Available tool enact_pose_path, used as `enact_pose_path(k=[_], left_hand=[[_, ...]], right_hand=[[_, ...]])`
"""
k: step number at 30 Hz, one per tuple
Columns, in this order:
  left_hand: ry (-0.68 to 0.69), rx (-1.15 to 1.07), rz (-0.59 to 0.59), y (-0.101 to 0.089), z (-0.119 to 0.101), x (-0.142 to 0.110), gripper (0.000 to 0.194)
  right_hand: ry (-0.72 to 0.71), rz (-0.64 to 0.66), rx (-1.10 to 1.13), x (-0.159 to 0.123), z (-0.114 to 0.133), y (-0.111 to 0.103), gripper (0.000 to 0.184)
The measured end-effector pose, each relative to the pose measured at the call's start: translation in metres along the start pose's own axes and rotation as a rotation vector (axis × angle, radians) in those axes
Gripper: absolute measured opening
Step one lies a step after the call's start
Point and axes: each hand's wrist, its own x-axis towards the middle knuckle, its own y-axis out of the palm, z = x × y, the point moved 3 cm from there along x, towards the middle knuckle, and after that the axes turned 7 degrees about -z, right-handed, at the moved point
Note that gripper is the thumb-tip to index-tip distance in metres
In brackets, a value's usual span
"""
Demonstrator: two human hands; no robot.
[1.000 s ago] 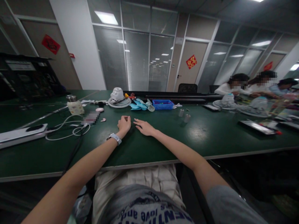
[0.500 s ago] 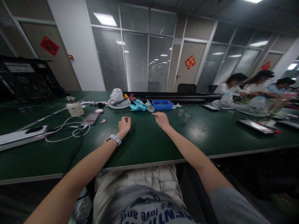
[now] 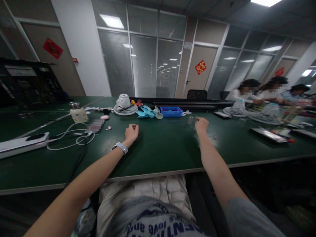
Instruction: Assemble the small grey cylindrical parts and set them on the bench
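My left hand [image 3: 131, 131] rests on the green table [image 3: 160, 148] in a loose fist with nothing visible in it; a watch is on that wrist. My right hand [image 3: 201, 124] is stretched far forward to the right, fingers curled down onto the tabletop. It sits just right of a small grey cylinder [image 3: 190, 120] that stands upright. What lies under the right palm is hidden.
At the back stand a white fan [image 3: 123, 102], loose blue fan blades [image 3: 148, 112] and a blue tray [image 3: 171, 111]. A white jar [image 3: 78, 114], coiled white cable [image 3: 71, 138] and a power strip [image 3: 23, 141] lie left. Several people [image 3: 249, 92] work at the far right.
My right hand has swept from beside the left hand rightward and forward to the grey cylinders, covering the spot where the second one stood. The left hand has stayed put.
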Motion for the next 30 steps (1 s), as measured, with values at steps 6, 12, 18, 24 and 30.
enact_pose_path(k=[6,12,18,24,30], left_hand=[[-0.003,0.002,-0.023,0.001,0.000,0.000,0.029],[0.002,-0.003,-0.009,0.002,0.001,0.001,0.029],[0.003,0.000,0.003,0.002,0.002,0.002,0.029],[0.013,-0.013,0.015,0.001,0.001,0.001,0.029],[0.008,-0.002,0.029,0.001,-0.001,0.000,0.029]], right_hand=[[0.072,-0.006,0.067,0.001,0.000,-0.008,0.042],[0.094,0.053,0.066,0.001,0.002,-0.011,0.040],[0.120,0.097,0.006,-0.001,0.005,-0.013,0.035],[0.146,0.034,-0.014,-0.004,0.004,-0.011,0.034],[0.240,0.134,0.022,-0.010,-0.007,0.003,0.051]])
